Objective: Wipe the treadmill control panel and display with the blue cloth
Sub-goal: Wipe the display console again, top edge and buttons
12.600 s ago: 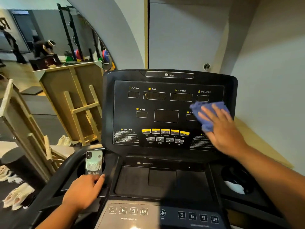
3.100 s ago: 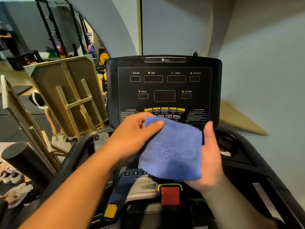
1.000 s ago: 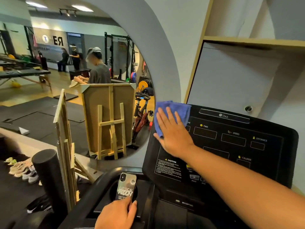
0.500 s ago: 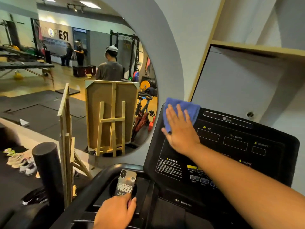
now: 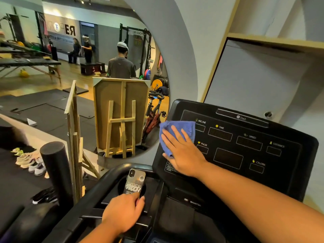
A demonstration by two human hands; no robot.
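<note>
The black treadmill control panel (image 5: 245, 148) fills the right side, with dark display windows labelled incline, time, speed, distance, pulse and calorie. A folded blue cloth (image 5: 188, 128) lies against the panel's left edge. My right hand (image 5: 182, 153) presses flat on the cloth with straight fingers, covering its lower half. My left hand (image 5: 122, 213) rests on the console's left side at the base of a phone (image 5: 135, 183) standing in the cup holder; how its fingers lie on the phone is unclear.
A round wall mirror (image 5: 78, 76) at the left reflects the gym and several people. A wooden easel (image 5: 121, 116) and a leaning board stand before it. A black foam roller (image 5: 56, 169) stands upright at lower left, with shoes (image 5: 29, 162) beside it.
My right hand has slid the cloth down the panel's left edge, from the top left corner to beside the pulse window. The left hand stays by the phone.
</note>
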